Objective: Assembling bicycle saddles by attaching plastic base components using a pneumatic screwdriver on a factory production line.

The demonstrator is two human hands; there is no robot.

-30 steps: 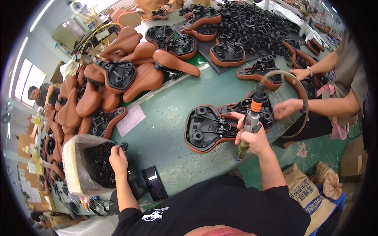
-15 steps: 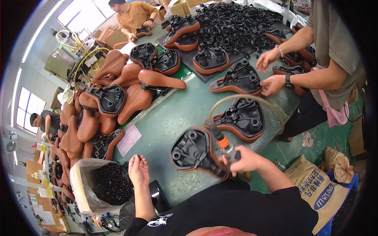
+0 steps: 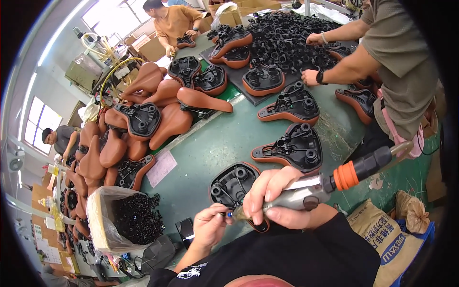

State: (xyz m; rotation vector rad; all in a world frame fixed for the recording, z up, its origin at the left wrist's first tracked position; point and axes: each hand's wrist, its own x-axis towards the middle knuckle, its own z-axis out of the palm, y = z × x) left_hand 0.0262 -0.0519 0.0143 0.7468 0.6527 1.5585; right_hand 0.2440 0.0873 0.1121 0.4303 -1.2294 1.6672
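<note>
In my right hand (image 3: 279,198) is a silver air screwdriver (image 3: 306,191) with an orange ring and a hose end, lying sideways with its bit toward the left. My left hand (image 3: 210,228) pinches a tiny dark piece, probably a screw, against the blue-tipped bit. The piece is mostly hidden by the fingers. Just beyond my hands lies a bicycle saddle (image 3: 233,184), its black underside up and partly covered by my right hand. Two more upturned brown-edged saddles, one nearer (image 3: 296,148) and one farther (image 3: 292,103), lie on the green table.
At left, a plastic-lined box (image 3: 98,217) holds small black screws (image 3: 136,220). Brown saddles (image 3: 112,148) are heaped behind it, near a paper sheet (image 3: 162,168). A co-worker's hands (image 3: 313,76) are by a pile of black parts (image 3: 287,40). Sacks (image 3: 382,234) stand at right.
My right hand has raised the air screwdriver off the near saddle and swung its bit leftward. My left hand has come right to the bit. The co-worker's hands left the far saddle for the parts pile.
</note>
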